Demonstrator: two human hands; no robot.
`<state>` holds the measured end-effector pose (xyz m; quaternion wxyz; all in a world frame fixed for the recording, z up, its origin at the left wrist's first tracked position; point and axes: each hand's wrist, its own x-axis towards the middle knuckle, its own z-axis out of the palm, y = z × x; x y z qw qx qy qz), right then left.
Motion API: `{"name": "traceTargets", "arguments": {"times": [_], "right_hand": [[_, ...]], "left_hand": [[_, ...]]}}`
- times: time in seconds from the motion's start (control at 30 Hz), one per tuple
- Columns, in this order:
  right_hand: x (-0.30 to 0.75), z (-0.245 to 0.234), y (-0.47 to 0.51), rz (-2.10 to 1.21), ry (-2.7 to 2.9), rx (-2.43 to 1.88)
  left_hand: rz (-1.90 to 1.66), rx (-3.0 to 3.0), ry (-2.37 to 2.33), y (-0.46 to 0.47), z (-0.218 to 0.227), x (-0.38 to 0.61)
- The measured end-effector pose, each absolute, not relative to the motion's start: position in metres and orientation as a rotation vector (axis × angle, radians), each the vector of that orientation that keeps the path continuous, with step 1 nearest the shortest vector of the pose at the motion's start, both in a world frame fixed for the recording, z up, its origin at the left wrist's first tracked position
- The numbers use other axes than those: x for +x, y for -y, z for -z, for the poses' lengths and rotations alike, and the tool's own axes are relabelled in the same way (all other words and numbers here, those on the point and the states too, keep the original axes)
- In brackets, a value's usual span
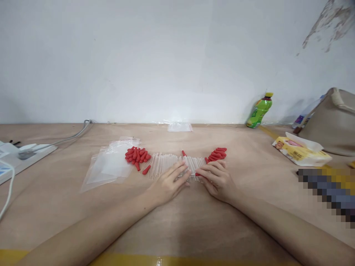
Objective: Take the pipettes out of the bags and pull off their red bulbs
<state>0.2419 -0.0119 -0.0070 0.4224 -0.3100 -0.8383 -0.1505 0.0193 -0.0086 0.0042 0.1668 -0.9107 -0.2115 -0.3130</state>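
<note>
Several thin clear glass dropper tubes [163, 162] lie side by side in a row on the wooden table. My left hand [173, 181] is over the middle of the row, its fingers closed on one glass tube that points across toward my right hand. At that tube's right end, my right hand [217, 181] pinches a red rubber bulb [197, 174]. A pile of red rubber bulbs [136, 154] sits left of the row, with one loose bulb [146, 170] near it. More red-capped pieces [217, 154] lie just beyond my right hand. Another red bulb [183, 153] shows behind the row.
Clear plastic zip bags [111, 162] lie at the left, another bag [179, 127] by the wall. A white power strip [36, 157] with cables is far left. Right are a green bottle [260, 111], a yellow tissue pack [301, 150] and a beige bag [327, 122].
</note>
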Motion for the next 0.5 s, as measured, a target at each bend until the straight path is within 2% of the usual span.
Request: {"name": "traceTargets", "arguments": {"times": [0.17, 0.5], "right_hand": [[0.236, 0.007, 0.011, 0.333, 2.140, -0.737], [0.226, 0.006, 0.011, 0.483, 2.134, -0.741]], "left_hand": [[0.892, -2.457, 0.580, 0.003, -0.001, 0.026], [0.890, -2.443, 0.564, 0.004, -0.003, 0.030]]}}
